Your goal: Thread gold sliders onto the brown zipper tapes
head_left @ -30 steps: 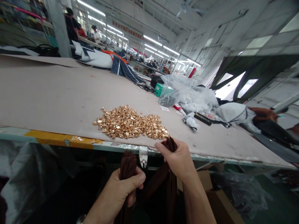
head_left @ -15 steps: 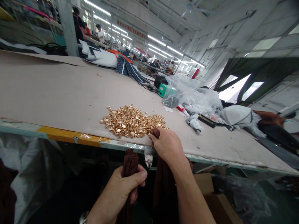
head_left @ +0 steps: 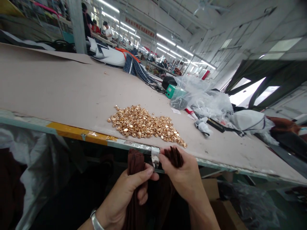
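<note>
My left hand (head_left: 135, 185) is closed round a folded bundle of dark brown fabric (head_left: 135, 163), its top end sticking up above the thumb, just below the table edge. At the table's front edge my right hand (head_left: 183, 172) grips a second bunch of brown fabric (head_left: 174, 156), whose layered ends fan out between thumb and fingers. Beyond both hands a heap of small shiny gold metal pieces (head_left: 144, 123) lies on the table. A strip of clear tape (head_left: 155, 156) hangs from the edge between my hands.
The long table (head_left: 72, 92) has yellow tape (head_left: 79, 131) along its edge. Clear plastic bags (head_left: 208, 99), a green box (head_left: 170, 91) and a dark bar (head_left: 215, 125) lie to the right. Striped fabric (head_left: 135, 68) is at the back. Below stands a cardboard box (head_left: 227, 210). People work far behind.
My right hand has drawn back from the gold heap to the table edge, and its bunch of fabric now shows fanned ends. My left hand keeps its hold. The view has shifted slightly.
</note>
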The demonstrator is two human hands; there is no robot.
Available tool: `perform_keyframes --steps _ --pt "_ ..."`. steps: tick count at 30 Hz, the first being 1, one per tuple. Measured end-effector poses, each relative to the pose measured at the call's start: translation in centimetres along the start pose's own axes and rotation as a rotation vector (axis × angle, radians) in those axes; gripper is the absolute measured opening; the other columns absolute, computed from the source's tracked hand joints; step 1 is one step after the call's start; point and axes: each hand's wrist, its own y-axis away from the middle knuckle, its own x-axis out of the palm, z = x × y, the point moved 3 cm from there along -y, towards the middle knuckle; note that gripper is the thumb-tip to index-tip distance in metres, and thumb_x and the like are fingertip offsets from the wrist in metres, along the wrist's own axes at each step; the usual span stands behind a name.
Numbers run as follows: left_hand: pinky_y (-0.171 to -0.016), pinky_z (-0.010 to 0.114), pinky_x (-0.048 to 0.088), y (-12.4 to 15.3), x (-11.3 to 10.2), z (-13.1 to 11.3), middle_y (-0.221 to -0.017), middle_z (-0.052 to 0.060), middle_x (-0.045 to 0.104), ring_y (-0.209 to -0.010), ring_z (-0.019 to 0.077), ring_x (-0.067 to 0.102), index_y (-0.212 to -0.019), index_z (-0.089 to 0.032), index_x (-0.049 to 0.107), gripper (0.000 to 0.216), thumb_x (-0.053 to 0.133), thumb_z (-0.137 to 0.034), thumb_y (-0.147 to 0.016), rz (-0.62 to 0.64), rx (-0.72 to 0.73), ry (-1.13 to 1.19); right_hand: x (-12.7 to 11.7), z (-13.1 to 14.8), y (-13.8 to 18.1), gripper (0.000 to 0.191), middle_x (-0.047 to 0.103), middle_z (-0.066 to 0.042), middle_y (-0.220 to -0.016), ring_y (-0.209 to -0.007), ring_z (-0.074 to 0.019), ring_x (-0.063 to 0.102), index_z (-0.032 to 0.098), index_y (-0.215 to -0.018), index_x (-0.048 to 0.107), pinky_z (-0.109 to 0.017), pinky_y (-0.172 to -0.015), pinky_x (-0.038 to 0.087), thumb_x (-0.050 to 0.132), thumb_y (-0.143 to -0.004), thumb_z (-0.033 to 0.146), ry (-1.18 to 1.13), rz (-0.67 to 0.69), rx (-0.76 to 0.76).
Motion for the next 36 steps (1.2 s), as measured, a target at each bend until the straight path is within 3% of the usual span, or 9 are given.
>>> perform_keyframes --steps 4,12,21,26,29,36 --pt "-0.039 0.017 0.027 -0.1 0.0 0.9 -0.039 -0.009 0.036 -0.038 0.0035 0.027 -0.075 -0.014 0.065 0.023 0.074 -0.034 -0.069 0.041 -0.061 0.081 1.2 -0.2 3.6 0.004 0.064 0.001 -0.070 -0.061 -0.0121 0.059 0.019 -0.083 0.064 -0.021 -0.058 0.047 0.061 -0.083 0.020 -0.183 0.002 -0.022" --pt "-0.040 0.017 0.026 -0.4 -0.3 1.1 -0.043 -0.008 0.039 -0.040 0.0039 0.029 -0.076 -0.014 0.064 0.022 0.075 -0.033 -0.069 0.035 -0.018 0.046 1.2 -0.2 4.5 0.009 0.062 -0.004 -0.082 -0.075 -0.0149 0.060 0.019 -0.087 0.067 -0.025 -0.067 0.048 0.063 -0.082 0.013 -0.120 0.012 -0.191" --pt "-0.041 0.019 0.028 -0.4 -0.5 0.8 -0.044 -0.007 0.044 -0.040 0.0059 0.036 -0.083 -0.016 0.061 0.028 0.078 -0.030 -0.065 -0.056 0.060 -0.025 1.4 -0.9 4.6 0.010 0.058 0.001 -0.065 -0.056 -0.0109 0.052 0.017 -0.078 0.065 -0.021 -0.052 0.043 0.060 -0.085 0.023 -0.197 -0.021 0.034" --pt "-0.041 0.018 0.026 -0.5 -0.4 1.1 -0.043 -0.007 0.046 -0.040 0.0058 0.036 -0.082 -0.017 0.060 0.028 0.077 -0.032 -0.066 -0.099 0.061 -0.044 1.8 -1.2 4.8 0.013 0.060 0.001 -0.062 -0.051 -0.0105 0.052 0.016 -0.084 0.068 -0.020 -0.047 0.042 0.060 -0.086 0.026 -0.240 -0.072 0.120" --pt "-0.041 0.017 0.025 -0.5 -0.1 0.8 -0.043 -0.007 0.046 -0.040 0.0049 0.034 -0.080 -0.016 0.060 0.028 0.076 -0.035 -0.068 -0.100 0.078 -0.063 1.9 -1.2 4.9 0.012 0.064 -0.001 -0.066 -0.054 -0.0119 0.057 0.017 -0.090 0.069 -0.021 -0.049 0.045 0.059 -0.086 0.023 -0.229 -0.093 0.066" --pt "-0.041 0.018 0.028 -0.5 -0.1 0.4 -0.043 -0.008 0.042 -0.040 0.0055 0.035 -0.078 -0.016 0.061 0.027 0.076 -0.036 -0.067 -0.097 0.091 -0.078 2.1 -0.9 4.8 0.024 0.067 -0.005 -0.087 -0.078 -0.0164 0.064 0.019 -0.100 0.066 -0.026 -0.070 0.052 0.057 -0.083 0.006 -0.130 -0.132 -0.235"
